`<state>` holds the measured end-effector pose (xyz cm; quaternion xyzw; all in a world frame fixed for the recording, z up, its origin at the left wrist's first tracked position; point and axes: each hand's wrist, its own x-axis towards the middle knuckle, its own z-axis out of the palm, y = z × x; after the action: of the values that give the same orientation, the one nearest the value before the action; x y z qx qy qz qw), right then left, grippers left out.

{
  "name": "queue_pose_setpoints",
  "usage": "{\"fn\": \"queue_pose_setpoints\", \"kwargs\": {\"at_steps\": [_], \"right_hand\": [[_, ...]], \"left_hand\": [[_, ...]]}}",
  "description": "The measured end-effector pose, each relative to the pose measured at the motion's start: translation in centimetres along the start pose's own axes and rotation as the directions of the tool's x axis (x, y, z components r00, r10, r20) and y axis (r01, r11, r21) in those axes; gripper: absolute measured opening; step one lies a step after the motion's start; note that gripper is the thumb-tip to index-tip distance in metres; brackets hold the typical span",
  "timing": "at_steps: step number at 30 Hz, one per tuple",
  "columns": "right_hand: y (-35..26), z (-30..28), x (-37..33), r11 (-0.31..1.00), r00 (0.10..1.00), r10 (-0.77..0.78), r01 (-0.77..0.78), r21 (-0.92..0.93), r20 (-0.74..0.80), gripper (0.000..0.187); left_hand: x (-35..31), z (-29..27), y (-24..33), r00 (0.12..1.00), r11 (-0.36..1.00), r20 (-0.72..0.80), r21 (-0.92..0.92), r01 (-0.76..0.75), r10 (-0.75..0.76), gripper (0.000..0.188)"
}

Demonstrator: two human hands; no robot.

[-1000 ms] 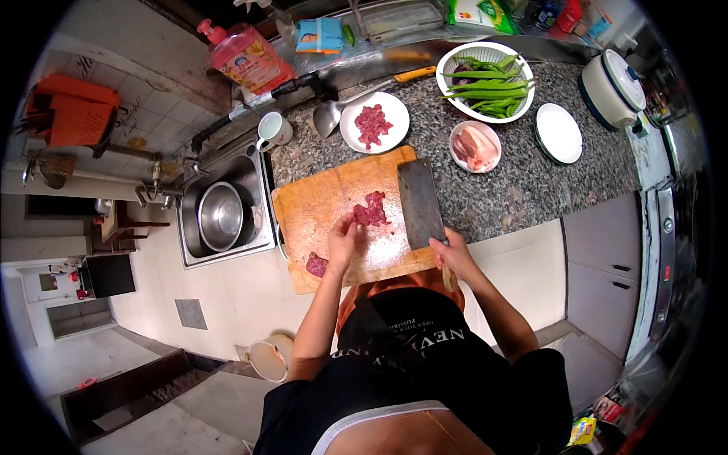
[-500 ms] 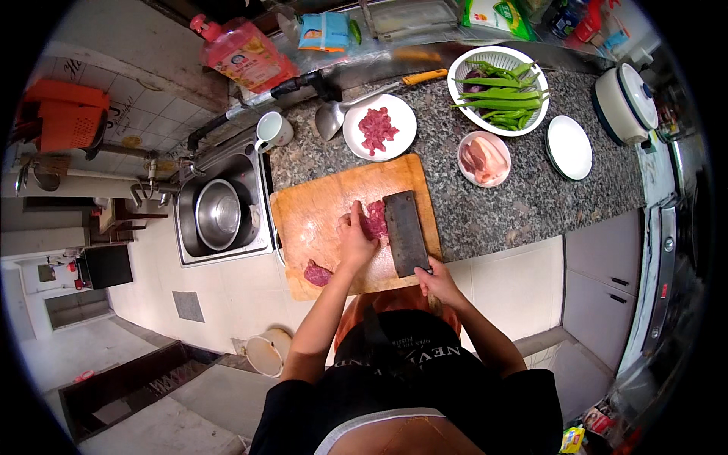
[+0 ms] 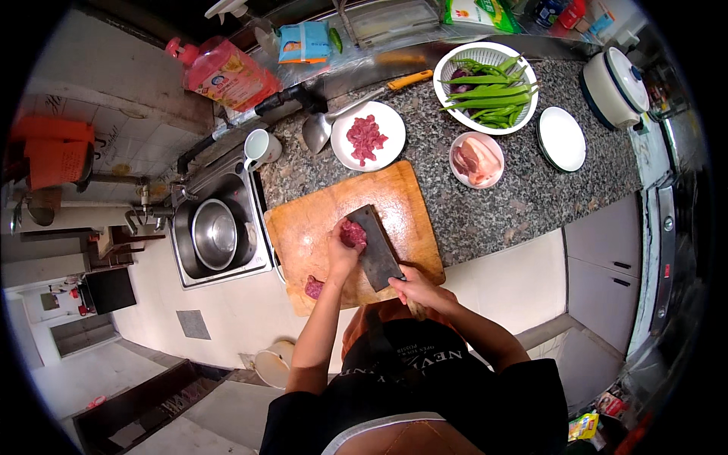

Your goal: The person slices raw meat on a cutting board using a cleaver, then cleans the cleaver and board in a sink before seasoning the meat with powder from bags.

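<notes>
A wooden cutting board (image 3: 402,201) lies at the counter's near edge. My right hand (image 3: 415,287) is closed round the handle of a cleaver (image 3: 379,250), whose broad dark blade slants over the board. Against the blade's left side, my left hand (image 3: 342,254) cups some red raw meat (image 3: 353,234), its fingers curled about it and partly hidden. A smaller chunk of raw meat (image 3: 313,287) rests on the board's near left part, by my left forearm. Behind the board, a white plate (image 3: 394,117) carries cut pieces of red meat (image 3: 366,139).
Left of the board is a steel sink (image 3: 262,254) with a metal bowl (image 3: 214,233). A mug (image 3: 262,145), spatula (image 3: 315,133), bowl of pale meat (image 3: 476,159), basket of green peppers (image 3: 489,92), stacked plates (image 3: 563,139) and white pot (image 3: 614,89) stand farther back.
The cleaver has shifted left and tilted, its far end swinging leftward. My left hand, earlier with fingers extended on the meat, now curls round it by the blade.
</notes>
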<state>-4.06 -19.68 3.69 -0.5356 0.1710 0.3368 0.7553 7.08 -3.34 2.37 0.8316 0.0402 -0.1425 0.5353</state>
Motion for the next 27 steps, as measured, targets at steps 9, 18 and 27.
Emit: {"fn": "queue_pose_setpoints", "kwargs": {"at_steps": [9, 18, 27], "right_hand": [[-10.0, -1.9, 0.1, 0.973, 0.971, -0.222, 0.216, -0.083, -0.084, 0.009], [-16.6, -6.0, 1.9, 0.956, 0.916, -0.231, 0.15, -0.252, -0.329, 0.02], [-15.7, -6.4, 1.3, 0.958, 0.913, -0.266, 0.214, -0.19, -0.309, 0.015]], "left_hand": [[9.2, -0.9, 9.4, 0.952, 0.961, 0.127, -0.044, -0.274, 0.277, 0.052], [17.5, 3.1, 10.8, 0.918, 0.987, 0.362, -0.039, -0.157, 0.16, 0.05], [18.4, 2.7, 10.4, 0.94, 0.94, 0.067, 0.054, -0.338, 0.334, 0.041]]}}
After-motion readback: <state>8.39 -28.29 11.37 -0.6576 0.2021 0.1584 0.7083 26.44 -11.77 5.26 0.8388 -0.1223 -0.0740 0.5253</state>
